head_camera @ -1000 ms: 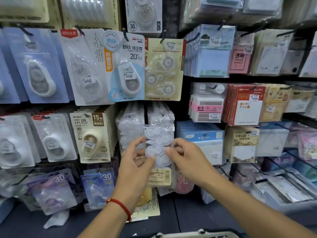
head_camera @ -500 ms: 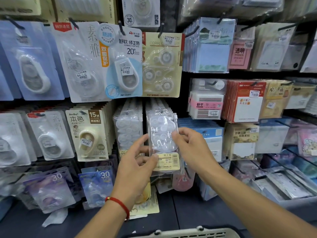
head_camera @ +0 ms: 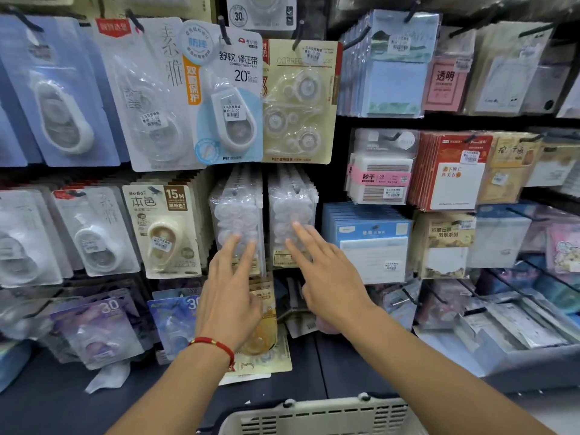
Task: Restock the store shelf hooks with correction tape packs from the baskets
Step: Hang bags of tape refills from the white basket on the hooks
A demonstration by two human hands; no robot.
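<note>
Two rows of clear correction tape packs hang on hooks at the middle of the shelf wall: a left stack [head_camera: 236, 211] and a right stack [head_camera: 292, 208]. My left hand [head_camera: 230, 293], a red string on its wrist, lies with straight fingers against the front pack of the left stack. My right hand [head_camera: 326, 277] has its fingers stretched out, the tips pressing the front pack of the right stack. Neither hand holds anything. A cream basket [head_camera: 317, 416] shows its rim at the bottom edge; its contents are out of view.
Carded correction tapes [head_camera: 163, 227] hang to the left and above [head_camera: 232, 98]. Sticky-note packs [head_camera: 379, 164] fill hooks at the right. Loose packs [head_camera: 260, 340] lie on the dark shelf base below my hands. A grey bin [head_camera: 518, 359] with flat packets stands at lower right.
Both hands lifted the clear pack up onto the right hook and let go of it. They now rest flat on the two stacks.
</note>
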